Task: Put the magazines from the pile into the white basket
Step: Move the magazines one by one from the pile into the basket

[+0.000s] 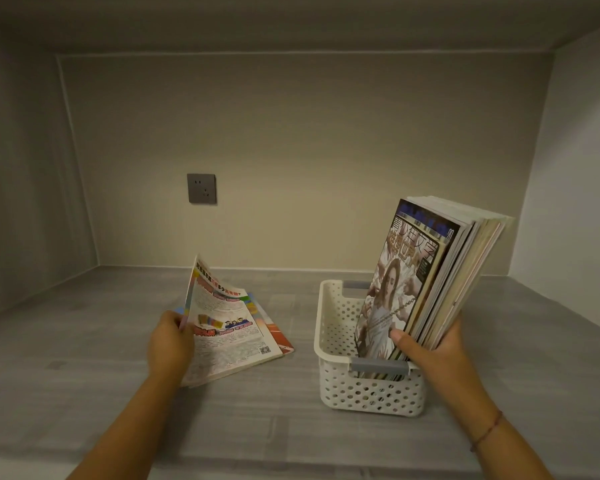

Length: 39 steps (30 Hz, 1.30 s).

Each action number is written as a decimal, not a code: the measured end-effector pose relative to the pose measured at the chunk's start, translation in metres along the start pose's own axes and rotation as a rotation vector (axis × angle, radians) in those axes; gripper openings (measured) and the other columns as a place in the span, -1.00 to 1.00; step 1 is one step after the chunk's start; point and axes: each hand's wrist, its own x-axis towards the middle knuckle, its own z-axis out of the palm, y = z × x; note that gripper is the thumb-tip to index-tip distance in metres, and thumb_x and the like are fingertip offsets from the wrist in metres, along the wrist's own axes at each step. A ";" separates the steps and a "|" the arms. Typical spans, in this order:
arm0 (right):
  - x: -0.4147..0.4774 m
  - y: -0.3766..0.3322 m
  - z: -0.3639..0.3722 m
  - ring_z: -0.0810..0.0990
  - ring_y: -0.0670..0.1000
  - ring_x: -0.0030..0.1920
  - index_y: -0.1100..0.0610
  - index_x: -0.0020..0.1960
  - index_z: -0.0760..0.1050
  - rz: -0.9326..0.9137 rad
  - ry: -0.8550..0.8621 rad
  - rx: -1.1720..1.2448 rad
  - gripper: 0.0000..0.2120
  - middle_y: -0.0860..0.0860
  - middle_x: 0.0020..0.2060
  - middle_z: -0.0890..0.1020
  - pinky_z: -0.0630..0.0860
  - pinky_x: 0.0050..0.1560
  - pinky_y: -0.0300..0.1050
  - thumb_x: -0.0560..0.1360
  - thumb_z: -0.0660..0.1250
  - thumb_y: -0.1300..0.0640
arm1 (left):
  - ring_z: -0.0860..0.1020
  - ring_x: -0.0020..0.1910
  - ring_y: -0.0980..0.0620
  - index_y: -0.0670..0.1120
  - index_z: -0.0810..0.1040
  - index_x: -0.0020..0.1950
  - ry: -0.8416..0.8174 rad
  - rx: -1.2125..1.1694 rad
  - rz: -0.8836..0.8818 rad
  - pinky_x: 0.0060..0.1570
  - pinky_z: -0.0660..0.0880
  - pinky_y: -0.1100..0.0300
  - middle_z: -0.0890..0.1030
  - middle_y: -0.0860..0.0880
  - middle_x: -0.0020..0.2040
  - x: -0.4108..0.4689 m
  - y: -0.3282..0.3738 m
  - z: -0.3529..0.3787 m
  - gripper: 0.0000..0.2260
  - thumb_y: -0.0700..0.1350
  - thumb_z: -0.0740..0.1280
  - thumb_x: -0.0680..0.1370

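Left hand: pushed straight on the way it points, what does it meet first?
The left hand grips the lifted magazine; past it, likely only open shelf up to the back wall, though depth is unclear.

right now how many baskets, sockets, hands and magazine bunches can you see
white basket: 1
wall socket: 1
hands: 2, left hand and right hand
magazine bunches: 2, stack in the basket and pile on the surface
total: 6

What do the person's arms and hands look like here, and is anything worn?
No sleeves or gloves show on either arm. The left hand shows no ring or watch. The right hand has a thin reddish string bracelet round its wrist.
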 end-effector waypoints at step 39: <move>0.003 0.003 -0.002 0.51 -0.35 0.08 0.01 0.42 0.11 -0.085 -0.053 0.100 -0.09 -0.20 0.15 0.48 0.47 -0.09 -0.48 0.18 0.49 0.01 | 0.48 0.24 0.14 0.18 0.22 0.41 -0.941 -0.308 0.663 0.18 0.44 0.21 0.42 0.13 0.37 -0.164 0.166 0.047 -0.60 0.17 0.15 0.59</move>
